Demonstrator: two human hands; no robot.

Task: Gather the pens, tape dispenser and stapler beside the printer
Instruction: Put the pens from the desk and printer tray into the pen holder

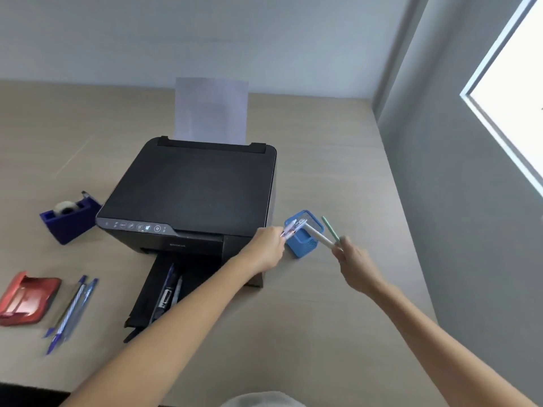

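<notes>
The left hand (266,249) is closed around a small bunch of clear-barrelled pens with blue caps (292,229), their long axis slanting up and to the right so the tips sit over the near-left corner of the blue mesh pen cup (302,245). The right hand (351,257) grips 2 pens: a white pen (318,237) angled up-left with its far end over the cup's mouth, and a pale green pen (330,230) pointing up and slightly left, beside the cup's right edge. The cup stands on the light wood-grain desk (323,160) just right of the black flatbed printer (191,186), near its front right corner.

A white sheet of paper (211,108) stands upright in the printer's rear feed. In the printer's black output tray (147,292), a few dark pens (170,284) lie lengthwise, pointing toward the printer. Left of the printer, touching or nearly touching its side, sits the dark blue tape dispenser (70,217). Farther forward on the left lie the red stapler (26,298) and, just beside it, several blue pens (72,309) lying parallel, running from near-left to far-right.
</notes>
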